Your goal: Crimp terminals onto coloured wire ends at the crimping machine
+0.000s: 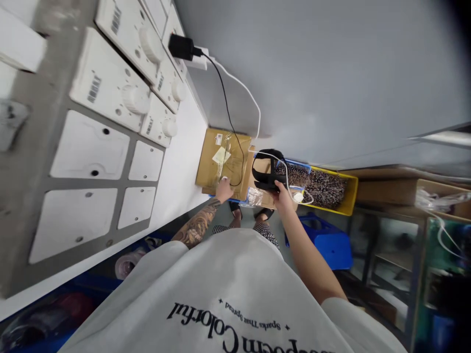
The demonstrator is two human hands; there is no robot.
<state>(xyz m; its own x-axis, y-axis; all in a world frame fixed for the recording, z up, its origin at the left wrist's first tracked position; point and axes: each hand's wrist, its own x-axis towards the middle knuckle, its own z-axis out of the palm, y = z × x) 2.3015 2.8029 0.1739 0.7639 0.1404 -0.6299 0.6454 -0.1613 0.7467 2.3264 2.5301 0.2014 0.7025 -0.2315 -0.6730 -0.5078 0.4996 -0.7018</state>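
I look almost straight down past my white shirt. My left hand (223, 190) reaches to the near edge of a cardboard box (211, 159) on the floor and touches it, fingers curled; I cannot tell whether it grips. My right hand (282, 197) holds a black strap-like device (268, 171) with a white cable (290, 189) running from it. The device hangs over a blue bin (296, 171) filled with small dark parts.
A yellow bin (338, 191) of dark parts sits right of the blue bin. A white table (176, 171) at left carries a grey fixture with white dial panels (110, 88). A black charger (181, 47) is plugged in above. A blue crate (327, 242) and shelving stand at right.
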